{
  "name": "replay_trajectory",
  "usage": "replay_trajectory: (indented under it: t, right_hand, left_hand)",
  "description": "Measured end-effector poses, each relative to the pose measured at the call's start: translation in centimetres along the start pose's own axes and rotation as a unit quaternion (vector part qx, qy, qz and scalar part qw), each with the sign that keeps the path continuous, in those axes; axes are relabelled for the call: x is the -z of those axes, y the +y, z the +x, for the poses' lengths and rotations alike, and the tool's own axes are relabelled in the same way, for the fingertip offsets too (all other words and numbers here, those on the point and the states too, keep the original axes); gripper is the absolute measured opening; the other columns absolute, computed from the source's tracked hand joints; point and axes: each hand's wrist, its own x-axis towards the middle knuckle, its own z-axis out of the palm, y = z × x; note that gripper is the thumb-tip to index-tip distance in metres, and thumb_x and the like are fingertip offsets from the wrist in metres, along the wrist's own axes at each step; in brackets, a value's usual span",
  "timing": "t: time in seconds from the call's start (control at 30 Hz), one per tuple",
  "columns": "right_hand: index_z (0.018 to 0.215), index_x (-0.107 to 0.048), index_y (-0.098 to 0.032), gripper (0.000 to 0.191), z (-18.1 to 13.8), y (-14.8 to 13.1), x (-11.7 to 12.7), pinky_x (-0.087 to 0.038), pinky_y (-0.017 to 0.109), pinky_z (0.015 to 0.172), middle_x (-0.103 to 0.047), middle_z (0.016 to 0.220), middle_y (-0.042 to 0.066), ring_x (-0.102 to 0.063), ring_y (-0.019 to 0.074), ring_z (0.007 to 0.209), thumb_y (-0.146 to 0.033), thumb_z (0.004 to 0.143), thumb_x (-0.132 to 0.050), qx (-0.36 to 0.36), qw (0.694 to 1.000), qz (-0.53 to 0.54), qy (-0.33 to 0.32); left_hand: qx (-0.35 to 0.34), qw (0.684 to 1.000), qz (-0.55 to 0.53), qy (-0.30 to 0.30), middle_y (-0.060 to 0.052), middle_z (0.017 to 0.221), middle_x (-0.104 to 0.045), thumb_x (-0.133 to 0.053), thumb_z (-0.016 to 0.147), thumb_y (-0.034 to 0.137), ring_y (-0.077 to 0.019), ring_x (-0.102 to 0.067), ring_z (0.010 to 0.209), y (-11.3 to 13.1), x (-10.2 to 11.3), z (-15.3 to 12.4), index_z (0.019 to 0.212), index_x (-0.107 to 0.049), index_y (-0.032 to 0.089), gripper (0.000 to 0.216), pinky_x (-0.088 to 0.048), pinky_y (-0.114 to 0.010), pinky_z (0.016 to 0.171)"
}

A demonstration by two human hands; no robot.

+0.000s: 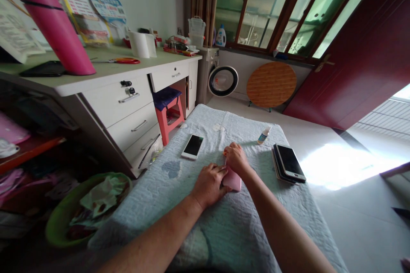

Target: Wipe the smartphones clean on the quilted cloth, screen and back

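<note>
The person's left hand [209, 183] holds a flat, pink, rectangular phone-like slab [234, 181] down on a pale blue quilted cloth [256, 230], fingers across its face, thumb at its near end. The right hand [236, 158] is curled over the slab's far end; a small orange item [224, 152] shows at its fingertips, and I cannot tell whether it is gripped. A white smartphone with a black screen [192, 147] lies to the left; a small labelled bottle [264, 135] and a stack of phones [291, 161] sit to the right.
</note>
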Motion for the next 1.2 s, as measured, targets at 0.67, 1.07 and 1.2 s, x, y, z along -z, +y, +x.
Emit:
replay_trajectory:
  t: [0.67, 1.07, 1.2]
  right_hand:
    - [0.09, -0.072, -0.02, 0.021, -1.5, 0.3, 1.8, -0.035, 0.026, 0.081, -0.055, 0.095, 0.008, -0.046, 0.0183, 0.088, -0.018, 0.089, -0.051, 0.069, 0.997, 0.009, -0.034]
    - [0.091, -0.07, -0.018, 0.023, -3.1, -0.5, 1.4, -0.035, 0.026, 0.081, -0.055, 0.093, 0.007, -0.046, 0.0178, 0.089, -0.016, 0.091, -0.047, 0.087, 0.996, 0.015, -0.027]
    - [0.086, -0.07, -0.02, 0.016, -5.1, -1.1, 1.2, -0.036, 0.027, 0.078, -0.055, 0.091, 0.006, -0.046, 0.0176, 0.087, -0.02, 0.089, -0.054, 0.097, 0.994, 0.026, -0.033]
  left_hand:
    - [0.001, 1.0, 0.008, 0.006, -0.009, 0.113, -0.063, -0.067, 0.078, 0.052, -0.0289, -0.053, 0.105, 0.0, 0.0, -0.1, 0.117, -0.062, 0.02, 0.05, -0.041, -0.041, 0.092]
    - [0.019, 0.998, -0.03, 0.044, -0.011, 0.113, -0.059, -0.067, 0.075, 0.058, -0.0299, -0.055, 0.106, -0.3, -0.8, -0.1, 0.122, -0.047, 0.018, 0.065, -0.044, -0.044, 0.092]
    - [0.02, 0.993, -0.064, 0.1, -0.014, 0.123, -0.049, -0.073, 0.071, 0.043, -0.0301, -0.05, 0.116, -0.6, -1.4, 0.0, 0.131, -0.029, 0.017, 0.079, -0.043, -0.045, 0.097]
